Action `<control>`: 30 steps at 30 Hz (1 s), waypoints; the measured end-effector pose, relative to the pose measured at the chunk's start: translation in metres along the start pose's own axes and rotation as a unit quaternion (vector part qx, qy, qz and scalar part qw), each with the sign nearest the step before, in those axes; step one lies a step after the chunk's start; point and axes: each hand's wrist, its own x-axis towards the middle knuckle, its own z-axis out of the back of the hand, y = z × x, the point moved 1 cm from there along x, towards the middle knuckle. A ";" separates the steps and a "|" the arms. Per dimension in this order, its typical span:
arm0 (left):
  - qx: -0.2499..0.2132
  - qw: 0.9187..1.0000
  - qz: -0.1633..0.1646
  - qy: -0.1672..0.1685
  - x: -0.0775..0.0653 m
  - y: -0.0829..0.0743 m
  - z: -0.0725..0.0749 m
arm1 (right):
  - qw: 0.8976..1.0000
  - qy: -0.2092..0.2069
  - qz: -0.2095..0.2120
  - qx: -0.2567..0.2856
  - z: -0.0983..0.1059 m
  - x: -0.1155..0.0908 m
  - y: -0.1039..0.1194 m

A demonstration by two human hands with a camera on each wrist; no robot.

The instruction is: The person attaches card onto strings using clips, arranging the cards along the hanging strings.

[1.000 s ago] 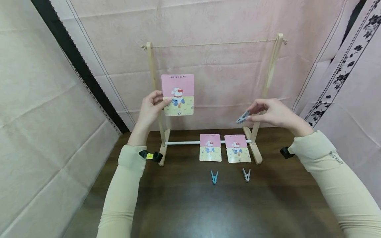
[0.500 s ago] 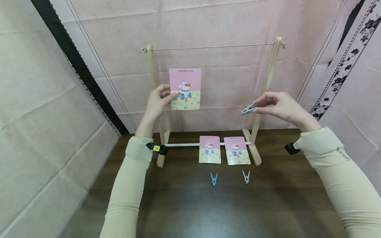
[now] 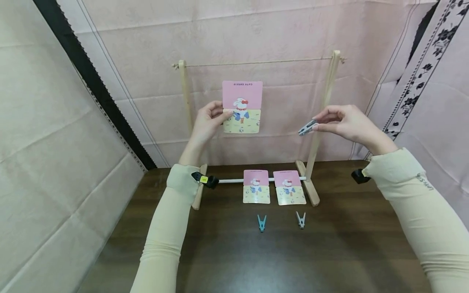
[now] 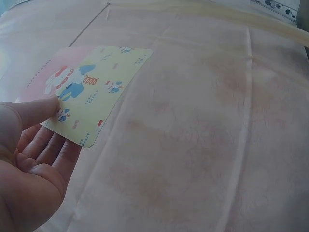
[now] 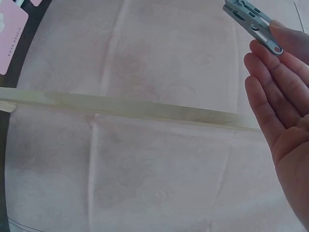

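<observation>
My left hand [image 3: 211, 120] pinches a pink and yellow card [image 3: 242, 93] by its left edge, thumb over the front. The card is upright, below the string [image 3: 256, 63] of a wooden stand [image 3: 326, 87]. In the left wrist view the card [image 4: 104, 92] shows a white character in blue. My right hand [image 3: 346, 122] pinches a grey-blue clothespin [image 3: 307, 127] between thumb and fingers, in front of the stand's right post. The right wrist view shows this clothespin [image 5: 253, 24] pointing away from the fingertips.
Two similar cards, a left one [image 3: 256, 195] and a right one [image 3: 290, 197], lean at the stand's white lower bar [image 3: 231, 181]. A blue clothespin [image 3: 261, 224] and a grey clothespin [image 3: 301, 220] lie on the dark table [image 3: 234, 260]. Pale cloth [image 3: 286, 32] hangs behind.
My left hand has moved the card to the right and up, below the string. My right hand has risen slightly with the clothespin. The camera view has shifted a little.
</observation>
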 end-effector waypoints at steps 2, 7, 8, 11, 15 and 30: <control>-0.002 1.000 -0.001 0.000 0.003 -0.002 -0.004 | 1.000 -0.003 -0.001 0.000 0.004 0.001 0.001; -0.016 1.000 -0.009 0.000 0.010 -0.006 -0.013 | 1.000 -0.009 0.009 0.002 0.011 0.003 0.004; -0.021 1.000 -0.012 0.000 0.011 -0.007 -0.014 | 1.000 -0.010 0.011 0.001 0.012 0.003 0.005; -0.034 0.999 -0.011 0.006 0.013 -0.007 -0.020 | 1.000 -0.011 0.018 0.000 0.014 0.003 0.005; -0.045 0.999 -0.009 0.014 0.016 -0.006 -0.028 | 0.999 -0.013 0.029 -0.007 0.017 0.003 0.006; -0.051 0.999 -0.010 0.000 0.025 -0.008 -0.036 | 0.995 -0.060 0.074 -0.012 0.039 0.019 0.033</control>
